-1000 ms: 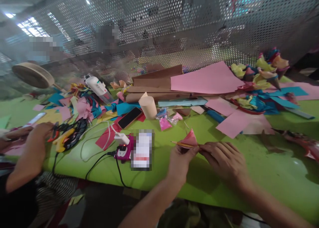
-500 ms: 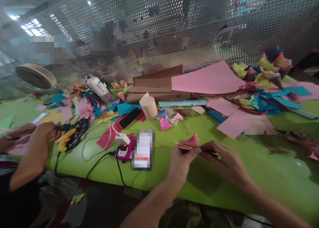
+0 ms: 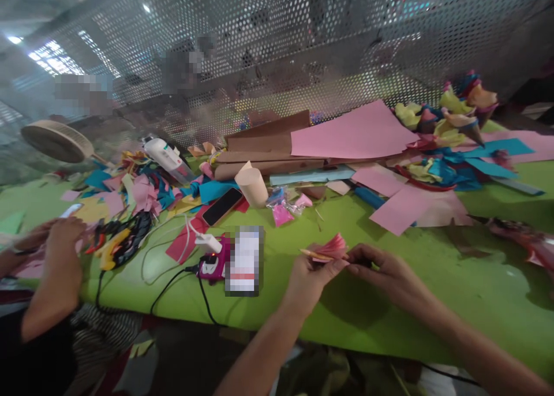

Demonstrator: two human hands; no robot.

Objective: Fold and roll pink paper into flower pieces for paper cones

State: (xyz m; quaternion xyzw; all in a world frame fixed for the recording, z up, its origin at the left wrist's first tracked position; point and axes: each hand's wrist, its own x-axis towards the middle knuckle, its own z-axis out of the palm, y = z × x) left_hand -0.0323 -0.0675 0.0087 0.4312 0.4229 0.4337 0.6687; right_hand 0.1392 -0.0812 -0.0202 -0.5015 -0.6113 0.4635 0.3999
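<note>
A small pleated piece of pink paper (image 3: pixel 334 246) sticks up from my left hand (image 3: pixel 308 280), which is closed in a pinch around its base. Along the paper's lower side lies a thin pencil-like stick (image 3: pixel 308 253), its light tip pointing left out of the same grip. My right hand (image 3: pixel 383 269) has its thumb and fingers pinched at the right end of the paper, close to my left thumb. Both hands are raised a little over the green table (image 3: pixel 350 332). My fingers partly hide the paper's lower end.
A purple power adapter (image 3: pixel 212 266) with cords and a phone (image 3: pixel 244 263) lie left of my hands. Behind are a paper roll (image 3: pixel 253 186), pink bags (image 3: pixel 283 214) and pink sheets (image 3: pixel 400 208). Glue guns (image 3: pixel 115 249) lie near a co-worker's arm (image 3: pixel 58 269).
The view has shifted slightly. The pink paper's pleats now fan out wider above my left hand. Both hands stay close together around it.
</note>
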